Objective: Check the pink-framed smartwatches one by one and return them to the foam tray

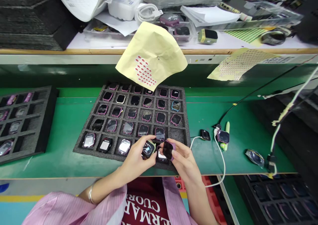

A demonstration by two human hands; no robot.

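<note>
My left hand (139, 155) grips a smartwatch (148, 149) with a pale green case and a lit dial, thumb and fingers at its edges. In my right hand (185, 155) is a purple-cased smartwatch (168, 150) with a dark screen, tilted up. Both hands are close together over the front edge of a black foam tray (179, 134). Its compartments hold many watch bodies, mostly purple, with a blue one (176, 105) at the right and a cream one (121, 99) near the back. Behind my right fingers, a lit watch (162, 157) is partly hidden.
Another foam tray (37, 137) lies at the left. On the green bench (198, 109) at right are a watch on a white cable (223, 136), a small black device (205, 135) and a wrapped item (255, 157). Yellow sticker sheets (154, 53) hang from the cluttered shelf (99, 52).
</note>
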